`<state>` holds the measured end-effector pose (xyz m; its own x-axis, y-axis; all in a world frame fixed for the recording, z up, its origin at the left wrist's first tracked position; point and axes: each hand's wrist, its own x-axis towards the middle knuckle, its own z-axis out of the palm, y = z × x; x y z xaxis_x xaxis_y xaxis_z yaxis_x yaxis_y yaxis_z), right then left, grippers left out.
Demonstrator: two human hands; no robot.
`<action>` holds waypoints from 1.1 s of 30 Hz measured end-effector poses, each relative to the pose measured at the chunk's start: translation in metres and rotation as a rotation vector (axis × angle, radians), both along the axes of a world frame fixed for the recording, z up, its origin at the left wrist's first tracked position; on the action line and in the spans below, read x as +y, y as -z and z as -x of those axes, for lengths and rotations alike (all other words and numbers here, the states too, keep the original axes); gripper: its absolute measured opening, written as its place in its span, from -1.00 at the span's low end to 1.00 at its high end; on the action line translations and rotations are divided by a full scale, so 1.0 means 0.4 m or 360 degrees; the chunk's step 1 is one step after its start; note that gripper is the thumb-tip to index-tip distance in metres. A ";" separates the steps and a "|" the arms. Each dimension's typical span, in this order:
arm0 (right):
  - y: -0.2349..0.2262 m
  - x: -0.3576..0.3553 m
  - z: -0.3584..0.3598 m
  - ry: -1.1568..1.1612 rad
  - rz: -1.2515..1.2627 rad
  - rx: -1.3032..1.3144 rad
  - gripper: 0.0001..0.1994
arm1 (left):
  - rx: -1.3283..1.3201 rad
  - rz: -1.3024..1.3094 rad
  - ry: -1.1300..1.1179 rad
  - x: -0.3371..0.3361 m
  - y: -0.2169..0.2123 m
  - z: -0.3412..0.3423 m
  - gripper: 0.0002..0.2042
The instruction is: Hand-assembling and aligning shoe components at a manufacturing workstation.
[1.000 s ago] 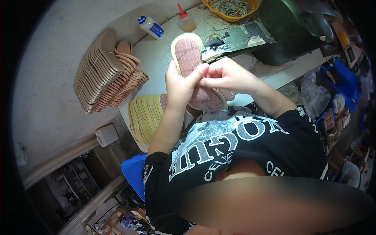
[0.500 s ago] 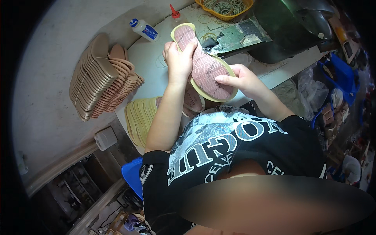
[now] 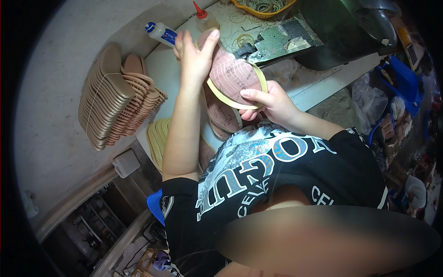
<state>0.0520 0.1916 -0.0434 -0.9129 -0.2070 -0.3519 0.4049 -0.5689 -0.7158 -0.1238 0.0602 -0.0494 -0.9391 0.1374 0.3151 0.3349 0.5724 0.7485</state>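
Note:
A shoe insole [image 3: 230, 76], pinkish with a grid pattern and a yellow rim, is held up in front of me, tilted. My right hand [image 3: 272, 101] grips its wide end, thumb on top and fingertips curled beneath. At the narrow end, my left hand [image 3: 196, 60] lies against the insole with thumb and fingers spread, partly covering it. Below, more pinkish insoles [image 3: 224, 115] lie near my body. A row of yellow-edged insoles [image 3: 159, 141] stands left of my left forearm.
Banded beige soles [image 3: 104, 99] lean at the wall. A white bottle [image 3: 161, 33] and a red-tipped glue bottle [image 3: 205, 18] stand at the back. A yellow basket [image 3: 265, 14] holds rubber bands. A dark machine [image 3: 341, 32] stands at right, beside a worn green board [image 3: 277, 44].
The insole has moved left and nearer, and its narrow end has tilted. My left hand's fingers have spread from their hold. My right hand has shifted left, still gripping the wide end.

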 end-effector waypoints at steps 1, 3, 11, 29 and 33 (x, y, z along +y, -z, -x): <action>0.004 0.000 0.008 0.0028 0.0001 0.0017 -0.73 | -0.0004 0.0001 0.0014 -0.005 -0.016 0.010 -0.25; -0.005 -0.003 0.018 0.0034 0.0020 0.0039 -0.73 | -0.0076 0.0121 0.1216 -0.040 -0.070 0.034 -0.34; -0.014 -0.003 0.052 0.0135 0.0111 0.0046 -0.69 | -0.0539 0.0847 0.1355 -0.052 -0.137 0.066 -0.47; -0.021 0.026 0.077 0.0138 -0.0007 0.0069 -0.65 | -0.0998 0.0415 0.1069 -0.100 -0.143 0.009 -0.67; -0.015 0.024 0.076 0.0160 -0.0039 0.0116 -0.64 | -0.1129 0.0205 0.1039 -0.116 -0.124 -0.012 -0.60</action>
